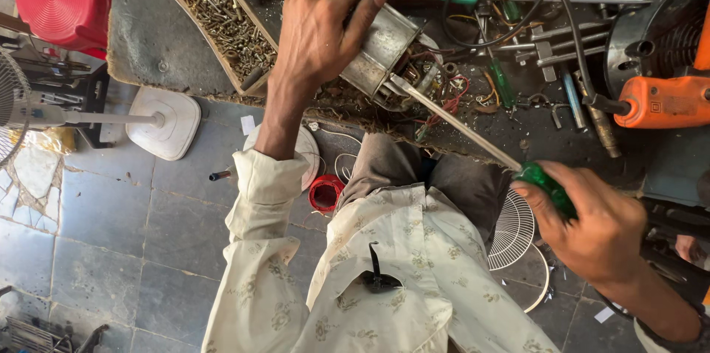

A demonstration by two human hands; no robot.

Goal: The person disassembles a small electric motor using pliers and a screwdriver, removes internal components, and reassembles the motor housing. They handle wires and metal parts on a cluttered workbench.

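The left hand (pixel 318 27) clasps a small metal motor housing (pixel 381 46) at the bench (pixel 148 35) edge, fingers wrapped over its top; the right hand (pixel 595 231) is clenched on the green handle of a long screwdriver (pixel 462 127), whose tip meets the housing's open end. The housing looks rigid, fairly heavy and smooth-sided, best gripped around its body, away from the loose, fragile-looking wires (pixel 444 94).
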